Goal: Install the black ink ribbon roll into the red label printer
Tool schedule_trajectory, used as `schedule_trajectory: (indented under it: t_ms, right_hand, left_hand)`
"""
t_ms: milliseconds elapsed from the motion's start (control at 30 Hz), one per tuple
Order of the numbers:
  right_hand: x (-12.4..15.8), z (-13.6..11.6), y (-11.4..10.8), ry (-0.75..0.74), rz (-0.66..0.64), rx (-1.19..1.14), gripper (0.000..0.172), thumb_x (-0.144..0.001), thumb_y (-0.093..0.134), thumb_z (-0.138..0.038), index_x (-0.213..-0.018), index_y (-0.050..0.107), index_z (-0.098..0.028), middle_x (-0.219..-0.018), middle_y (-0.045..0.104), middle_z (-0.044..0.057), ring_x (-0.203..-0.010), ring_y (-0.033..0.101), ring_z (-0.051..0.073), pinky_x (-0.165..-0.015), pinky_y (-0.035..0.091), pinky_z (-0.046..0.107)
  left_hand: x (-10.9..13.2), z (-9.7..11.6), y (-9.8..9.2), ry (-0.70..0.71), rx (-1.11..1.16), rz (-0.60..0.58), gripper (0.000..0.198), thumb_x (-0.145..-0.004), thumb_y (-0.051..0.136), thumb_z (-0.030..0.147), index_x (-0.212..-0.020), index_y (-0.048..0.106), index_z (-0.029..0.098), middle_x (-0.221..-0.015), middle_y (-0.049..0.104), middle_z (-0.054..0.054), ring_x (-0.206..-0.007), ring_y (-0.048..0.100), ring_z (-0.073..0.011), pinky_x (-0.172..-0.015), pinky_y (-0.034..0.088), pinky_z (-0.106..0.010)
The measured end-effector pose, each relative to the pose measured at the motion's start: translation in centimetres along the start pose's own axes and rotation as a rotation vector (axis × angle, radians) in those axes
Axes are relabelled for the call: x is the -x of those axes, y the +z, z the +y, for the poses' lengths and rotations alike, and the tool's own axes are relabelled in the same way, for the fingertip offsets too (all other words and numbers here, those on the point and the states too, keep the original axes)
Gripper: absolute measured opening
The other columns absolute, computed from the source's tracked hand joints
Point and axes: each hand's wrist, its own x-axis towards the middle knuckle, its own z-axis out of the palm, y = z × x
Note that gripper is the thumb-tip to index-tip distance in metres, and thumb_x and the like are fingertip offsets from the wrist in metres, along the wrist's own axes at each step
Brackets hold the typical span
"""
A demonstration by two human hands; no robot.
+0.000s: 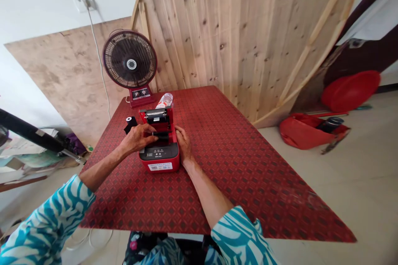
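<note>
A red label printer stands on the red patterned table, its lid tilted open towards the far side and its black control panel facing me. My left hand reaches over the open compartment, with its fingertips on a black roll inside the printer. My right hand grips the printer's right side wall. A second black roll lies on the table just left of the printer, close to my left hand. Part of the compartment is hidden under my left fingers.
A plastic water bottle lies behind the printer. Further back stand a red-based electric fan and a plywood board. On the floor to the right are a red basin and a red bag.
</note>
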Motion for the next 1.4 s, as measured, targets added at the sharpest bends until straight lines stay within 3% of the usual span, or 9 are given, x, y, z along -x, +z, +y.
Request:
schedule_trajectory:
  t_ms: [167,267,500,667,833,1000,1200,1400]
  right_hand:
    - [-0.1,0.2,0.0,0.001,0.02,0.014,0.038,-0.081,0.049,-0.046,-0.107,0.066,-0.023,-0.114,0.069,0.004,-0.11,0.061,0.022,-0.098,0.044,0.038]
    - [-0.1,0.1,0.0,0.0,0.018,0.01,0.039,-0.08,0.049,-0.046,-0.107,0.066,-0.023,-0.116,0.069,0.005,-0.111,0.06,0.022,-0.099,0.043,0.039]
    - [-0.1,0.1,0.0,-0.005,0.019,0.015,0.038,-0.08,0.049,-0.046,-0.107,0.066,-0.023,-0.113,0.07,0.004,-0.108,0.061,0.022,-0.095,0.045,0.038]
    - [0.1,-0.2,0.0,0.005,0.02,0.01,0.04,-0.081,0.049,-0.047,-0.107,0.065,-0.022,-0.112,0.07,0.005,-0.106,0.062,0.022,-0.095,0.046,0.038]
    - [0.0,-0.1,-0.1,0.022,0.02,0.031,0.039,-0.08,0.05,-0.047,-0.107,0.066,-0.024,-0.113,0.07,0.004,-0.109,0.061,0.022,-0.096,0.045,0.038]
    - [-0.3,0.4,-0.1,-0.006,0.02,0.028,0.038,-0.081,0.05,-0.047,-0.106,0.066,-0.024,-0.114,0.07,0.004,-0.11,0.06,0.022,-0.097,0.044,0.038]
    - [-0.2,0.2,0.2,-0.008,0.003,0.014,0.035,-0.08,0.051,-0.045,-0.103,0.068,-0.025,-0.109,0.071,0.003,-0.106,0.062,0.022,-0.095,0.045,0.037]
    - [0.0,-0.3,0.2,-0.003,-0.021,0.009,0.037,-0.08,0.05,-0.046,-0.105,0.067,-0.025,-0.111,0.071,0.003,-0.107,0.061,0.022,-0.095,0.045,0.037]
  left_hand:
    - [-1.6,0.6,-0.1,0.11,-0.235,-0.159,0.011,-0.072,0.068,0.027,-0.08,0.072,0.02,-0.086,0.072,-0.006,-0.09,0.065,-0.0269,-0.082,0.049,-0.037]
    - [-2.3,1.1,-0.1,0.109,-0.388,-0.186,0.009,-0.072,0.068,0.027,-0.077,0.072,0.02,-0.079,0.07,-0.008,-0.09,0.064,-0.0307,-0.081,0.048,-0.04]
    - [-1.3,0.2,-0.5,0.138,-0.213,-0.14,0.02,-0.079,0.063,0.038,-0.088,0.07,0.021,-0.085,0.069,-0.005,-0.085,0.064,-0.024,-0.076,0.047,-0.033]
    - [-2.0,0.9,-0.8,0.191,-0.304,-0.273,0.018,-0.068,0.072,0.031,-0.083,0.068,0.021,-0.082,0.07,-0.005,-0.089,0.066,-0.028,-0.084,0.045,-0.036]
    - [-3.5,1.4,-0.2,0.256,-0.335,-0.353,0.033,-0.059,0.073,0.023,-0.092,0.067,0.023,-0.089,0.071,-0.004,-0.094,0.066,-0.0282,-0.089,0.045,-0.035]
    - [-3.4,1.3,-0.3,0.278,-0.361,-0.323,0.033,-0.059,0.072,0.021,-0.091,0.064,0.021,-0.091,0.07,-0.006,-0.095,0.064,-0.0293,-0.087,0.046,-0.037]
    - [-1.7,0.5,-1.2,0.264,-0.244,-0.248,0.024,-0.071,0.064,0.023,-0.094,0.06,0.018,-0.092,0.068,-0.005,-0.085,0.064,-0.0217,-0.077,0.048,-0.03]
    - [-1.5,0.3,-1.3,0.297,-0.304,-0.201,0.037,-0.072,0.064,0.028,-0.107,0.06,0.018,-0.086,0.066,-0.006,-0.082,0.063,-0.0237,-0.075,0.049,-0.033]
